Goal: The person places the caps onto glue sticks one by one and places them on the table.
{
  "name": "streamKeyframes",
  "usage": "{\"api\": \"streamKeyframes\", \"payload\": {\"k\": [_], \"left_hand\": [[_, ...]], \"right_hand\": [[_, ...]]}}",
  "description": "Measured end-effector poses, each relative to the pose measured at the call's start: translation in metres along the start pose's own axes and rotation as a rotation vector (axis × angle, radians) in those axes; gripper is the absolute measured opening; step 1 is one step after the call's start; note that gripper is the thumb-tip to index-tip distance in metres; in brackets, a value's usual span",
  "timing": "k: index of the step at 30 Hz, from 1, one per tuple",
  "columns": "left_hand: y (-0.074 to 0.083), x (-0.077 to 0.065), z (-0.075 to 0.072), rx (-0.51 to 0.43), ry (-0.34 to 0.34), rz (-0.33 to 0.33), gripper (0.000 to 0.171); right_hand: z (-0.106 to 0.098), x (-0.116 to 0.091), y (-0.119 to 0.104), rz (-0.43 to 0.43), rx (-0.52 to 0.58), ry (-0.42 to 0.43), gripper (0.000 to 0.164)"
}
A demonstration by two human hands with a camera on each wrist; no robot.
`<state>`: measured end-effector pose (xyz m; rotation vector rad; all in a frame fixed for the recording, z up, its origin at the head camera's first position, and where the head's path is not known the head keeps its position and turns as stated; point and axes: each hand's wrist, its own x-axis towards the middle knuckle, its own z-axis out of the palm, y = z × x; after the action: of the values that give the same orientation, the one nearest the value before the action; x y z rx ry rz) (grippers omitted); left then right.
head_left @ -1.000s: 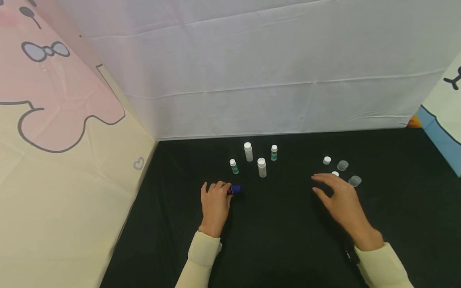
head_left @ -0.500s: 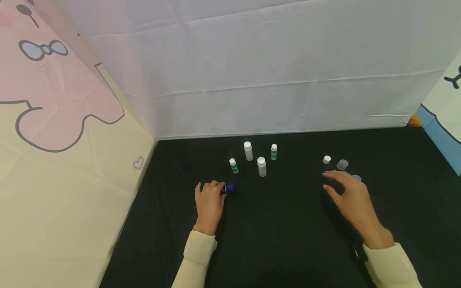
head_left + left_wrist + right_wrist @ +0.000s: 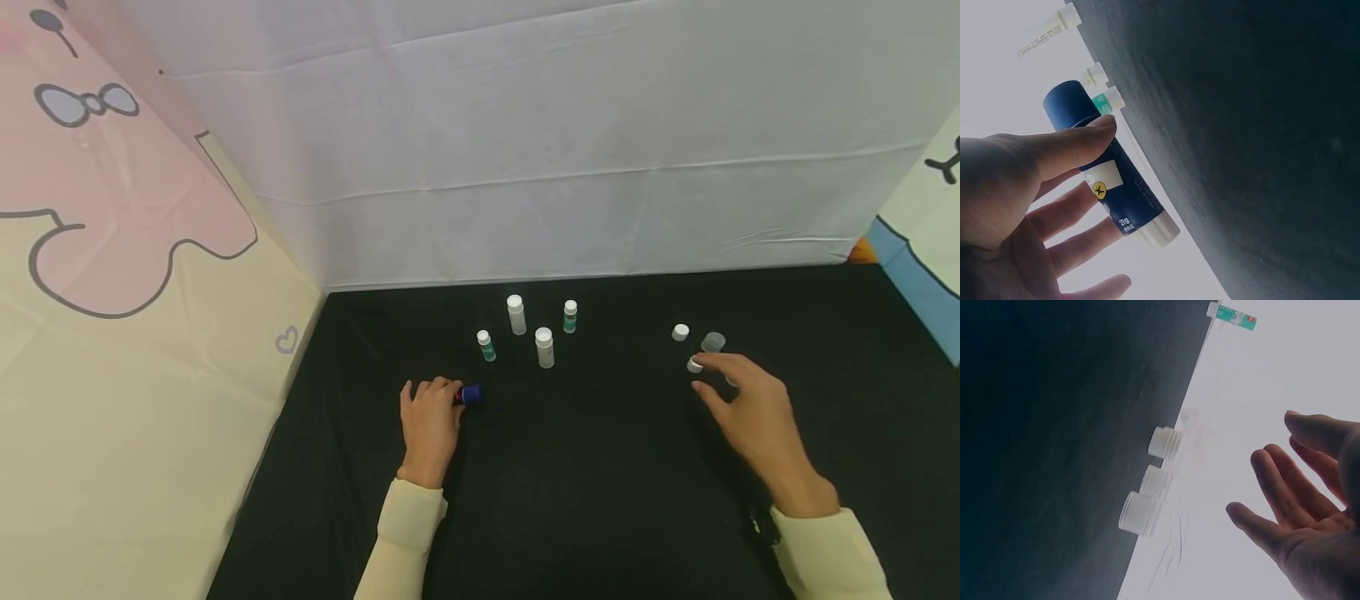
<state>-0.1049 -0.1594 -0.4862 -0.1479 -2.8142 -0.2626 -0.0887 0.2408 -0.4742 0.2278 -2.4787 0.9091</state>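
Note:
My left hand (image 3: 431, 429) pinches a dark blue glue stick (image 3: 1125, 187) between thumb and fingers. The stick has a ribbed blue cap and a pale base, and lies slanted in the left wrist view. My right hand (image 3: 757, 417) holds nothing; its thumb and fingers are bowed apart. In the head view its fingertips are right by a small white cap (image 3: 694, 365). Behind that are another white cap (image 3: 680, 332) and a translucent cup-like piece (image 3: 713, 342). A second translucent piece is mostly hidden behind the right hand.
Ahead of the left hand stand two white tubes (image 3: 545, 348) and two smaller teal-labelled tubes (image 3: 487, 346), all white-capped. A black cloth (image 3: 585, 492) covers the table. White cloth (image 3: 480, 167) hangs at the back, and a printed cloth (image 3: 150, 417) hangs at the left.
The left hand has shifted left with the glue stick in its grip. My right hand has moved right, which brings the nearer white cap into view and covers most of a translucent piece.

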Motion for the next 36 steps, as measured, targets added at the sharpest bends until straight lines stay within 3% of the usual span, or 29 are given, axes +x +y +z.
{"api": "streamKeyframes", "payload": {"k": [9,20,36], "left_hand": [[-0.005,0.001,0.001,0.013,-0.021,-0.015,0.027],[-0.007,0.001,-0.001,0.036,-0.077,-0.031,0.028],[-0.01,0.002,0.002,0.028,-0.12,-0.047,0.027]], "right_hand": [[-0.008,0.001,0.011,0.018,-0.029,0.02,0.046],[-0.018,0.001,0.023,0.118,-0.043,-0.021,0.043],[-0.022,0.003,0.043,0.222,-0.088,-0.165,0.042]]}}
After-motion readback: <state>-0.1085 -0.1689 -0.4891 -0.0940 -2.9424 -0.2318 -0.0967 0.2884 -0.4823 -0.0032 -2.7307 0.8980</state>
